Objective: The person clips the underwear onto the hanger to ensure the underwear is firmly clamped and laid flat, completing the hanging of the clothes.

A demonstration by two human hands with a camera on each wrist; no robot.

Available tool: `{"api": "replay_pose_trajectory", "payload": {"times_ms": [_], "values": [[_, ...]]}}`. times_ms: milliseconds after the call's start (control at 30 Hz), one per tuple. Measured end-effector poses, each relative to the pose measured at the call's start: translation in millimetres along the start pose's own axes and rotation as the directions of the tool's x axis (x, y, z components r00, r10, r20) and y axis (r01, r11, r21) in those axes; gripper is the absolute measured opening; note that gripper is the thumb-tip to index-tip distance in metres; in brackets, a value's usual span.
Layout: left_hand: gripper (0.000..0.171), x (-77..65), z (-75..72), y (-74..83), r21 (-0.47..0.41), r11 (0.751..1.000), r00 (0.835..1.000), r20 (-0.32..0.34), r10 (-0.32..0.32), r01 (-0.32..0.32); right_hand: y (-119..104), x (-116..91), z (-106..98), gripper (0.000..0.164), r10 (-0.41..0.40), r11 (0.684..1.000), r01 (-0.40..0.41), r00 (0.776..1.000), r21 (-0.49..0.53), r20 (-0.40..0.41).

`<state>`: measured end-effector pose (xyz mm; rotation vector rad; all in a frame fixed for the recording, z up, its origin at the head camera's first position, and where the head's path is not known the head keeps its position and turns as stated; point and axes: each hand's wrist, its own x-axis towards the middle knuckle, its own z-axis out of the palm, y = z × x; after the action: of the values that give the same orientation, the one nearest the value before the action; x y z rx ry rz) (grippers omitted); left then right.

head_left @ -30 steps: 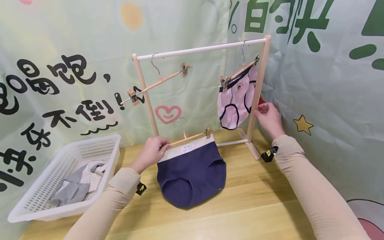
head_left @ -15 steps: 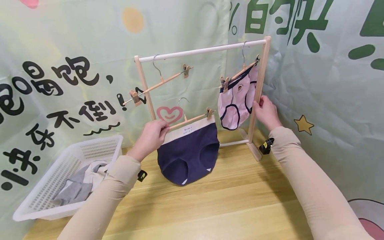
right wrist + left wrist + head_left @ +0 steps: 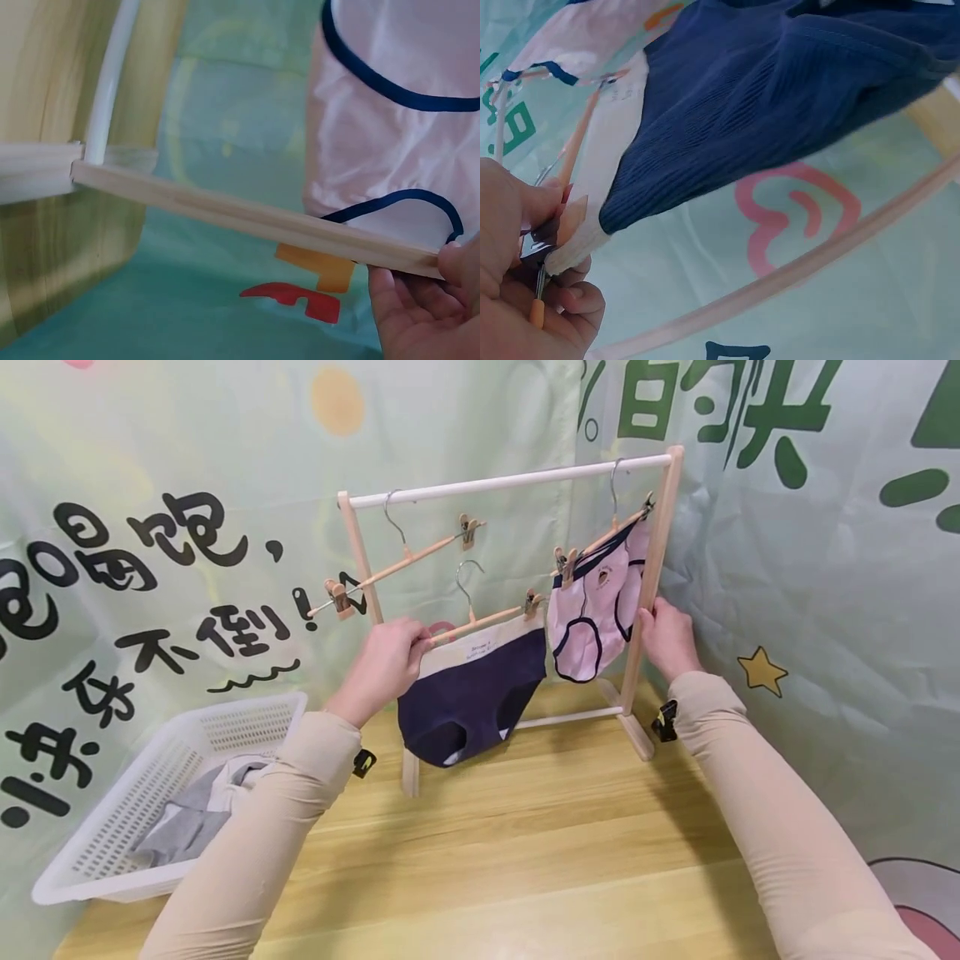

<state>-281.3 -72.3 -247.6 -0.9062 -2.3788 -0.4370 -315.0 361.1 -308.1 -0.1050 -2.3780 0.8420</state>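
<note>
Navy underpants (image 3: pixel 472 693) with a cream waistband hang from a clip hanger (image 3: pixel 480 622). My left hand (image 3: pixel 386 660) grips the hanger's left end at its clip, which shows between thumb and fingers in the left wrist view. The hanger's metal hook (image 3: pixel 468 578) points up, below the rack's white top rail (image 3: pixel 510 482). With my right hand (image 3: pixel 669 639) I hold the right wooden post (image 3: pixel 654 568) of the rack; in the right wrist view the thumb and fingers (image 3: pixel 386 292) lie on either side of it. Pink underpants (image 3: pixel 592 602) with navy trim hang beside that post.
Another clip hanger (image 3: pixel 408 558) with bare clips hangs at the left of the rail. A white basket (image 3: pixel 67 881) with grey and white cloth (image 3: pixel 191 810) stands on the wooden table (image 3: pixel 480 877) at left. Printed fabric walls (image 3: pixel 817 577) close in behind and on the right.
My left hand has raised the hanger with the navy underpants off the table toward the rail. My right hand has moved slightly up along the post and stays on it.
</note>
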Motion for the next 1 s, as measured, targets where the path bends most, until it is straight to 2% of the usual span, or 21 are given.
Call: {"api": "replay_pose_trajectory", "payload": {"times_ms": [233, 600, 1000], "values": [[0.017, 22.3, -14.3, 3.9, 0.019, 1.000, 1.000, -0.002, -0.022, 0.022, -1, 2, -1, 0.032, -0.001, 0.999, -0.001, 0.999, -0.039, -0.032], [0.022, 56.9, -36.8, 13.9, 0.051, 0.998, 0.998, -0.054, -0.029, 0.031, -1, 1, -7, 0.035, 0.023, 0.998, -0.021, 0.999, -0.064, 0.029], [0.026, 81.1, -52.4, 23.7, 0.089, 0.994, 0.997, -0.054, -0.064, 0.068, -4, 3, 0, 0.036, 0.026, 0.998, -0.023, 0.998, -0.060, 0.056]]}}
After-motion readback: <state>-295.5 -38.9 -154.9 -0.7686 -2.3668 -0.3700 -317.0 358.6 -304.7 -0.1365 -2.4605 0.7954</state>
